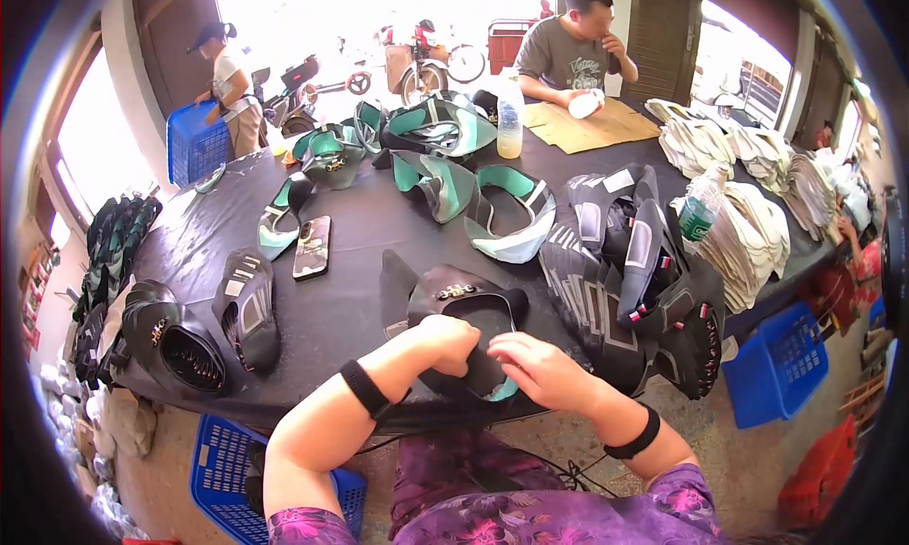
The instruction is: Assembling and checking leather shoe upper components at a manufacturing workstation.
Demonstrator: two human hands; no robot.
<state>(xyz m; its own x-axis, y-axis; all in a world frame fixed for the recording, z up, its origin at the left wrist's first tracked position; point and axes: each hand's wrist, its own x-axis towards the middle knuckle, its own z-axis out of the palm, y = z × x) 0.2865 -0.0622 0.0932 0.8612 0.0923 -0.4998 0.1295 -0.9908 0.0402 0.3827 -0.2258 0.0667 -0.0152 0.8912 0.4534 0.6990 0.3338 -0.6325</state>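
In front of me on the table lies a black shoe upper [459, 285] with a gold chain ornament and a teal lining showing at its near edge. My left hand [450, 344] is closed over the left side of its opening. Across from it, my right hand [538, 367] is above the right side, fingers bent, slightly apart and pointing left; whether the fingertips touch the upper cannot be made out. Close by on the right is a pile of black and grey shoe uppers [630, 261]. Black uppers [251, 308] also lie to my left.
A phone [312, 247] and teal-lined uppers [511, 214] lie farther back. A bottle [509, 128] stands by brown cardboard [587, 128], where a person sits. Pale stacked pieces [743, 237] fill the right side. Blue crates [776, 365] stand on the floor; another person stands far left.
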